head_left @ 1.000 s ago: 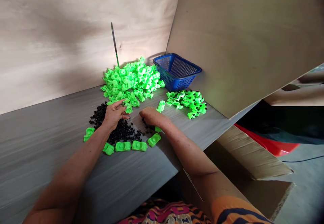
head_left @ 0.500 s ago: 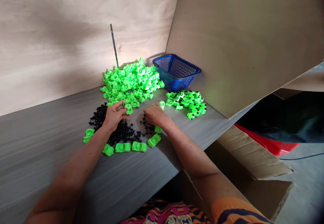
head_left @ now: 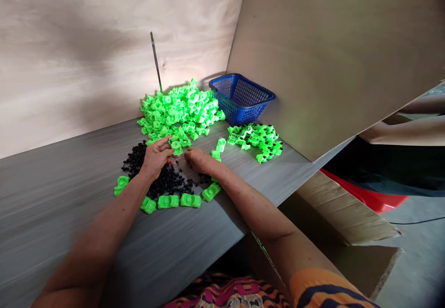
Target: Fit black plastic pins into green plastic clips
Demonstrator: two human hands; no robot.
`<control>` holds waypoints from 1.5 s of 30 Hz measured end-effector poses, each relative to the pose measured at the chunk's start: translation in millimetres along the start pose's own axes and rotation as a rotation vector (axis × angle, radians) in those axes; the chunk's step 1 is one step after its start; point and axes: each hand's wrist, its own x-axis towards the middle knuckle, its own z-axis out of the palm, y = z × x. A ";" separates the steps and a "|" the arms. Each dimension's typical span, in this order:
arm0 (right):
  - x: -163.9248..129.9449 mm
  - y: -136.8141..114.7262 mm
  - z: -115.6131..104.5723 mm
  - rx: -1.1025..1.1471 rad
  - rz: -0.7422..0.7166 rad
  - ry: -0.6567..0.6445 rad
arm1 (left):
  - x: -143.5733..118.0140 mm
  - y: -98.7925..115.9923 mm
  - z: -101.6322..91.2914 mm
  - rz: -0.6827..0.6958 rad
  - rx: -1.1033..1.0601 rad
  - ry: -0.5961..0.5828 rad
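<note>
My left hand (head_left: 154, 160) is closed on a green plastic toy car body (head_left: 176, 146), held above a heap of small black wheel axles (head_left: 167, 183). Close by on its right, my right hand (head_left: 199, 160) has its fingers pinched together; whatever is between them is too small or hidden to make out. Several green car bodies, one of them here (head_left: 168, 201), lie in a curved row around the front of the black heap. More bodies (head_left: 220, 144) rest just beyond my right hand.
A large pile of green car bodies (head_left: 181, 111) lies against the back board. Right of it stands a blue basket (head_left: 239, 106). Green cars with black wheels (head_left: 267, 143) are grouped before it. A cardboard box (head_left: 347, 210) and another person's arm (head_left: 406, 131) are at the right.
My right hand has moved left, from the scattered axles toward the car body in my left hand. The left hand stays nearly still. Another person's arm has appeared at the right.
</note>
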 end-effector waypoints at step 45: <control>0.2 -9.8 0.9 0.954 -0.079 0.730 | 3.0 -3.5 -3.2 0.150 -0.099 0.009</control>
